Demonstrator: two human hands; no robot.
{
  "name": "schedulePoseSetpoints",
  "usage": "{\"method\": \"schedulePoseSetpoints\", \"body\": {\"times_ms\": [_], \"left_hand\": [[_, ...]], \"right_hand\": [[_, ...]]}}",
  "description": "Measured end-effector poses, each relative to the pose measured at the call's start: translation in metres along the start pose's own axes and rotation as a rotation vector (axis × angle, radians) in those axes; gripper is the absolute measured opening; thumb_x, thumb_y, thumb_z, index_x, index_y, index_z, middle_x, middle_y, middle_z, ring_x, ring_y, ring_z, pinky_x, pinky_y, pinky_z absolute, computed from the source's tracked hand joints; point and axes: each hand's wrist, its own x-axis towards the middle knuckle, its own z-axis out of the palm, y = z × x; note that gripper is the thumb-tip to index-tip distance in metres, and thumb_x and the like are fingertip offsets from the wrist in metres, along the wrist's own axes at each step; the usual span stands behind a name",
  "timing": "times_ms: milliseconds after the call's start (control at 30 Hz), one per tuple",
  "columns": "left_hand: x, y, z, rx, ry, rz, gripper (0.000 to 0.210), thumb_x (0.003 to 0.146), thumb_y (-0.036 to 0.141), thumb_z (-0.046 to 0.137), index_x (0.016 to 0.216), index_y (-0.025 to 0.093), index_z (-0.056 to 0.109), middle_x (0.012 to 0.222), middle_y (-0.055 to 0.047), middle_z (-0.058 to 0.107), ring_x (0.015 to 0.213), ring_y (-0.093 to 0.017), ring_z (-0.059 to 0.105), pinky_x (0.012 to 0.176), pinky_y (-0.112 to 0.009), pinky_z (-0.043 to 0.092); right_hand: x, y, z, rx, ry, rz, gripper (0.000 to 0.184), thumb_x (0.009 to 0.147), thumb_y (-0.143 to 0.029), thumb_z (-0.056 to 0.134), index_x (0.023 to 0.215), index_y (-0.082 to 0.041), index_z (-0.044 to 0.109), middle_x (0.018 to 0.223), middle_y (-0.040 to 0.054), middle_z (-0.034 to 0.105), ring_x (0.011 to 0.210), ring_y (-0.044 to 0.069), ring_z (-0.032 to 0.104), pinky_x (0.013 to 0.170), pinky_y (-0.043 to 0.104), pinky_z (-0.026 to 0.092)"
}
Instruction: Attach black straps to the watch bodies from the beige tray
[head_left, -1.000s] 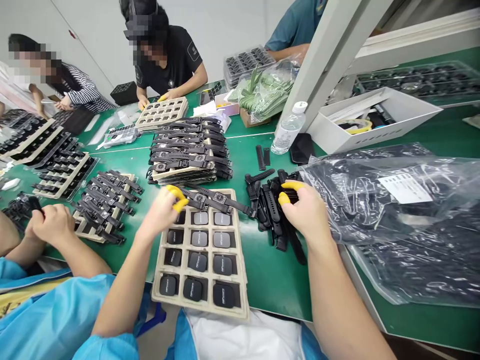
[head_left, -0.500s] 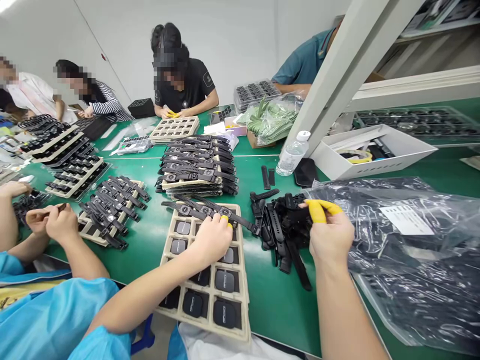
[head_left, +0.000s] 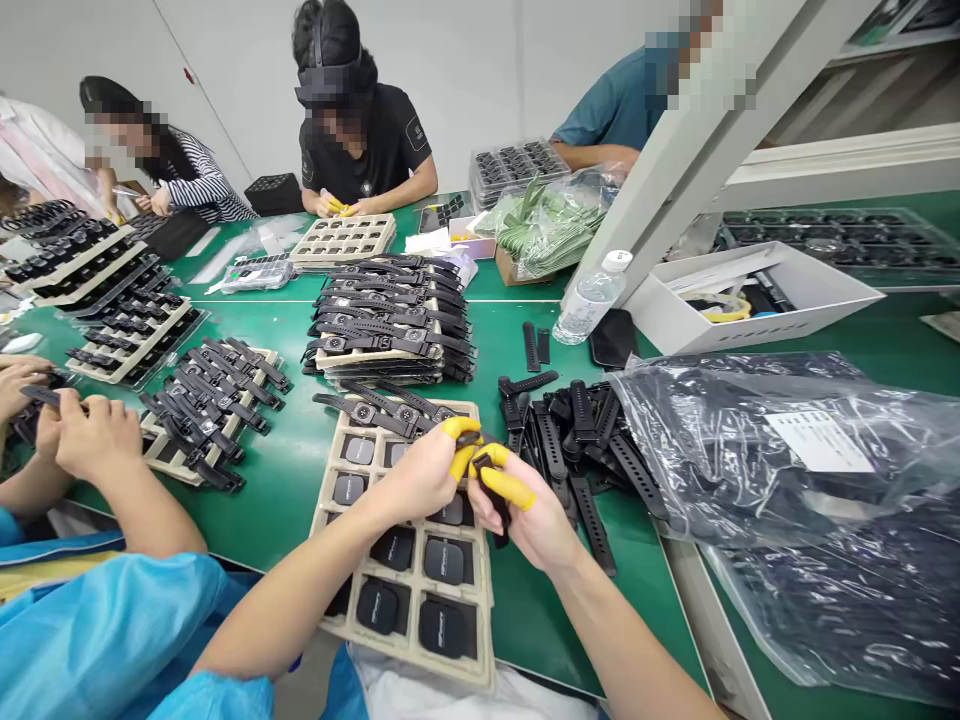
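My left hand (head_left: pixel 427 475) and my right hand (head_left: pixel 529 510) meet above the right side of a beige tray (head_left: pixel 412 640), with yellow covers on some fingers. The left fingers pinch a small dark watch part (head_left: pixel 469 438), mostly hidden by them. Hanging from my right hand's pinch is a black watch strap (head_left: pixel 495 500), its upper end close to the left fingertips. Square dark watch bodies (head_left: pixel 444 560) lie in the tray's compartments. Strapped watches (head_left: pixel 406 414) lie across its far end. A heap of loose black straps (head_left: pixel 585 425) is just right of my hands.
Beyond the tray stand stacked trays of strapped watches (head_left: pixel 386 320). A plastic bag of black items (head_left: pixel 757 430), a water bottle (head_left: pixel 596 300) and a white box (head_left: pixel 757 320) are on the right. A co-worker's hands (head_left: pixel 97 435) work close on the left.
My right hand has moved left from the strap heap, bringing a strap to my left hand. My left hand has lifted off the watches at the tray's far end. The view has shifted slightly.
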Motion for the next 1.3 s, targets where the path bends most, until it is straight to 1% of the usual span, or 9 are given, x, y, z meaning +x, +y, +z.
{"method": "schedulePoseSetpoints", "body": {"times_ms": [100,167,367,500,567,667,800,1067,1300], "left_hand": [[-0.003,-0.012,0.005,-0.048,0.028,0.214,0.054,0.085,0.003,0.043,0.137,0.019,0.051,0.132,-0.013,0.064,0.125,-0.025,0.061,0.107,-0.044,0.055],[-0.004,-0.015,0.004,-0.040,0.052,0.269,0.057,0.086,0.002,0.042,0.139,0.019,0.052,0.133,-0.013,0.064,0.127,-0.025,0.060,0.108,-0.045,0.054],[-0.004,-0.014,0.001,-0.078,0.076,0.280,0.047,0.096,0.008,0.041,0.140,0.019,0.054,0.132,-0.014,0.065,0.127,-0.026,0.061,0.108,-0.046,0.055],[-0.004,-0.012,-0.001,-0.238,0.176,0.150,0.033,0.103,0.019,0.045,0.134,0.020,0.058,0.125,-0.013,0.068,0.117,-0.024,0.067,0.103,-0.042,0.057],[-0.004,-0.014,-0.002,-0.264,0.225,0.108,0.032,0.104,0.020,0.047,0.134,0.020,0.058,0.126,-0.013,0.067,0.117,-0.023,0.067,0.103,-0.042,0.057],[-0.004,-0.017,-0.003,-0.191,0.176,0.184,0.039,0.100,0.013,0.047,0.137,0.020,0.057,0.130,-0.013,0.066,0.124,-0.024,0.064,0.108,-0.044,0.055],[-0.004,-0.020,-0.001,-0.093,0.081,0.311,0.056,0.092,0.003,0.042,0.143,0.021,0.053,0.136,-0.013,0.064,0.131,-0.025,0.060,0.110,-0.045,0.054],[-0.003,-0.018,0.001,-0.060,0.120,0.308,0.054,0.094,0.003,0.041,0.145,0.021,0.052,0.135,-0.013,0.063,0.130,-0.024,0.060,0.109,-0.044,0.054],[-0.002,-0.015,-0.001,0.021,0.103,0.337,0.053,0.099,0.009,0.040,0.150,0.021,0.047,0.131,-0.015,0.060,0.125,-0.026,0.058,0.107,-0.046,0.053]], "right_hand": [[0.002,0.007,-0.003,-0.056,0.001,0.029,0.034,0.092,-0.051,0.071,0.093,-0.020,0.058,0.059,-0.0040,0.057,0.045,0.008,0.041,0.043,0.022,0.033],[0.002,0.007,-0.006,-0.059,0.001,0.060,0.035,0.091,-0.051,0.072,0.094,-0.019,0.059,0.059,-0.0037,0.059,0.043,0.008,0.040,0.042,0.022,0.033],[0.005,0.004,-0.010,-0.045,0.020,0.066,0.034,0.089,-0.048,0.075,0.094,-0.018,0.060,0.057,-0.0037,0.059,0.042,0.008,0.040,0.041,0.021,0.031],[0.008,0.000,-0.010,0.040,0.089,0.031,0.032,0.087,-0.045,0.077,0.092,-0.020,0.058,0.055,-0.0061,0.055,0.042,0.008,0.038,0.040,0.020,0.029],[0.008,-0.002,-0.011,0.052,0.101,0.009,0.032,0.087,-0.045,0.077,0.094,-0.020,0.058,0.057,-0.0055,0.057,0.044,0.009,0.041,0.042,0.021,0.032],[0.008,-0.002,-0.012,-0.015,0.019,0.001,0.033,0.089,-0.048,0.074,0.097,-0.020,0.059,0.061,-0.0025,0.063,0.046,0.010,0.048,0.047,0.023,0.038],[0.007,0.002,-0.011,-0.057,-0.059,0.038,0.034,0.091,-0.050,0.072,0.095,-0.019,0.059,0.057,-0.0042,0.060,0.041,0.008,0.041,0.043,0.021,0.029],[0.008,0.005,-0.009,-0.011,0.030,0.039,0.032,0.090,-0.047,0.073,0.091,-0.019,0.057,0.053,-0.0064,0.056,0.039,0.007,0.036,0.042,0.021,0.025],[0.007,-0.003,-0.003,0.189,0.054,0.086,0.032,0.084,-0.042,0.078,0.087,-0.020,0.055,0.049,-0.0081,0.050,0.039,0.006,0.028,0.038,0.018,0.021]]}}
